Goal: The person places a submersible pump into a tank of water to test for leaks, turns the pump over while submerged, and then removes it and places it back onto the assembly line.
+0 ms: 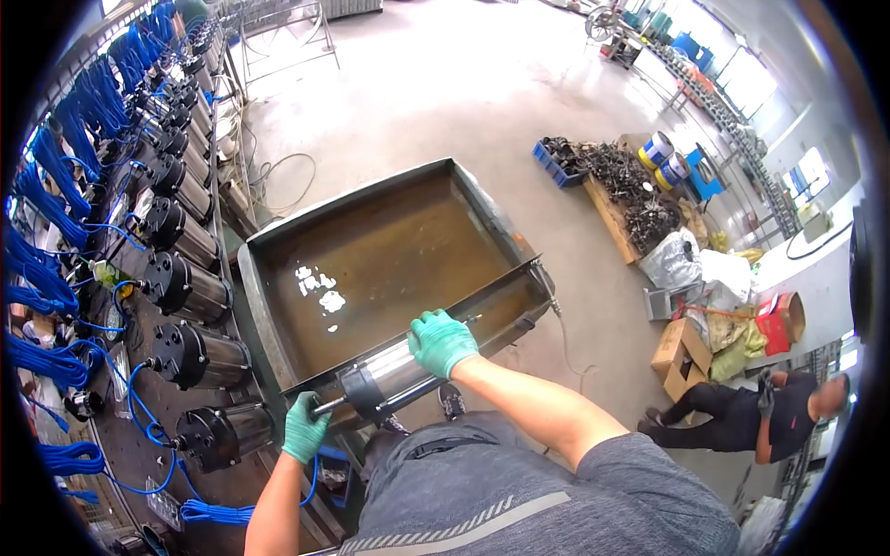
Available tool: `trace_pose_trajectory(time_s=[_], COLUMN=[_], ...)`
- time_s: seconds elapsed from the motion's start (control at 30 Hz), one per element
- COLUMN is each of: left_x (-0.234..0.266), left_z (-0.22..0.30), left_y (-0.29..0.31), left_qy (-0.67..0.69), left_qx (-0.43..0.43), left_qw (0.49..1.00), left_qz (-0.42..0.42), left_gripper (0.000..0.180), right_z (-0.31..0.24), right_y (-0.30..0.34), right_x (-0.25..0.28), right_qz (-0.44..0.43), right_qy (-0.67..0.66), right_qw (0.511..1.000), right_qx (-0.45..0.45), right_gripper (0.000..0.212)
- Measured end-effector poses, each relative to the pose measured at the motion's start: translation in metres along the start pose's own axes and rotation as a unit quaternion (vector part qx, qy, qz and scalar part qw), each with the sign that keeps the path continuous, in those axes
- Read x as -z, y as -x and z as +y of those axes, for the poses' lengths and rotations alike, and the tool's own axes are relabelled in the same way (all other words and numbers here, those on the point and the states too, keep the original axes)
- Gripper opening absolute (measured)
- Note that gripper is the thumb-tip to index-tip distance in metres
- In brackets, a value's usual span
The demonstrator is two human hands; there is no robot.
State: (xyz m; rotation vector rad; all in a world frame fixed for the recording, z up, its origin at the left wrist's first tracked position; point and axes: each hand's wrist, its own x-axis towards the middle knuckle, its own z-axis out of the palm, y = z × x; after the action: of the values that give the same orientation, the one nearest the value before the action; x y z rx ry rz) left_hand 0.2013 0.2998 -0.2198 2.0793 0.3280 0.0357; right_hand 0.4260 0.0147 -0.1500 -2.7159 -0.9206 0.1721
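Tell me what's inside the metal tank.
Murky brown liquid, with white patches, possibly glare. Whatever lies behind the steel cylinder and right hand, at the near side, is hidden.

A workshop: rows of steel cylinders (pixel 206 295) (blue cables (pixel 72 139) bunched alongside), a liquid-filled tank (pixel 259 301), heaped parts (pixel 652 220).

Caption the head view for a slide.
Gloved left hand on the rod, gloved right hand on the body of a steel cylinder at a tank of brown liquid.

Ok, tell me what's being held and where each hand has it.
A steel cylinder: the left hand grips the thin rod at its black end; the right hand holds the body near the other end.
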Motion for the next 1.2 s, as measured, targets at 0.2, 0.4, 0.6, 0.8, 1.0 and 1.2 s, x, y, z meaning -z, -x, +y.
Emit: trace_pose_trajectory(time_s=[0.2, 0.4, 0.6, 0.8, 1.0, 1.2], left_x=[0.021, 0.016, -0.003, 0.019, 0.019, 0.009], left_z=[0.021, 0.034, 0.011, 0.046, 0.029, 0.018], left_y=[-0.017, -0.020, -0.004, -0.022, -0.018, -0.009], left_qy=[-0.157, -0.406, -0.332, 0.302, 0.358, 0.382], left_qx=[0.072, 0.014, 0.050, 0.416, 0.464, 0.288], left_qw=[0.974, 0.905, 0.942, 0.849, 0.799, 0.872], left_qz=[-0.146, -0.123, -0.026, -0.123, -0.134, -0.104], left_gripper=[0.032, 0.023, 0.027, 0.048, 0.044, 0.018], right_z=[-0.002, 0.001, -0.001, 0.000, -0.001, -0.004], right_y=[0.004, 0.002, 0.000, 0.000, 0.001, -0.003], right_x=[0.003, -0.003, -0.001, -0.001, -0.005, -0.006], right_qz=[0.013, 0.009, -0.001, -0.004, 0.008, 0.041], right_qy=[0.004, 0.024, 0.022, 0.023, 0.022, 0.029], right_qw=[1.000, 1.000, 1.000, 1.000, 1.000, 0.999], right_qx=[-0.009, -0.007, -0.003, -0.007, -0.003, -0.003], right_gripper=[0.026, 0.026, 0.026, 0.026, 0.025, 0.022])
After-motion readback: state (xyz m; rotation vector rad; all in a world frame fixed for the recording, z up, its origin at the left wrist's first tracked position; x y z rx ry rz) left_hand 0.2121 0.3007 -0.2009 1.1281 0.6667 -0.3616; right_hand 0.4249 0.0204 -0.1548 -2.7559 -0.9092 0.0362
